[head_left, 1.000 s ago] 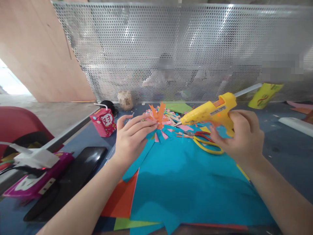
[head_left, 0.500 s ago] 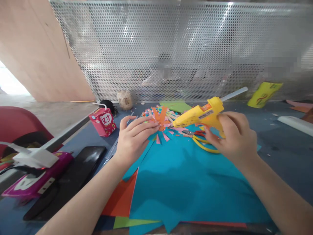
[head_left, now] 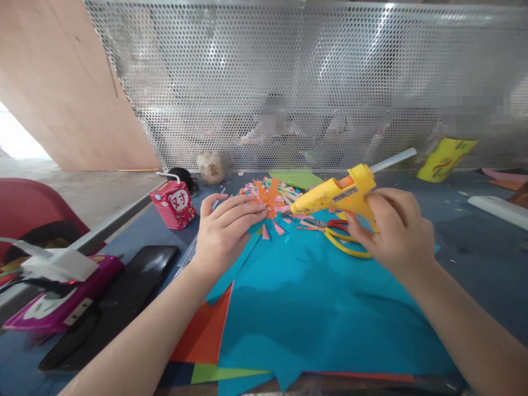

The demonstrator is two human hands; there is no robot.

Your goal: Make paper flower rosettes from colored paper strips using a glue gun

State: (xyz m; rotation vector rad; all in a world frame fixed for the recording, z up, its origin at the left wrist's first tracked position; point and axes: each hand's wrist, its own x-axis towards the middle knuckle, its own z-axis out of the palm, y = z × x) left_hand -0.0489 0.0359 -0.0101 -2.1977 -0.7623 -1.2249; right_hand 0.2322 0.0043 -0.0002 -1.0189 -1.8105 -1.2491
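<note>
My right hand (head_left: 394, 228) is wrapped round the handle of a yellow hot glue gun (head_left: 330, 195), a clear glue stick (head_left: 394, 159) poking out of its back. The nozzle points left at an orange paper flower (head_left: 270, 195) with strip-like petals. My left hand (head_left: 229, 231) has its fingertips closed on the flower's left side. Around and behind the flower lie small pink, white and green paper strips (head_left: 284, 226). Scissors with red and yellow handles (head_left: 344, 247) rest below the glue gun, on a large blue paper sheet (head_left: 330, 319).
A perforated metal screen (head_left: 289, 66) stands along the table's back. On the left are a red drink box (head_left: 173, 204), a black phone (head_left: 111, 308) and a purple power strip with a white plug (head_left: 58, 267). A jar (head_left: 210, 168) and a yellow packet (head_left: 447, 159) stand farther back.
Almost nothing differs. The glue gun's nozzle has shifted very slightly left and down beside the flower, and both hands keep their places.
</note>
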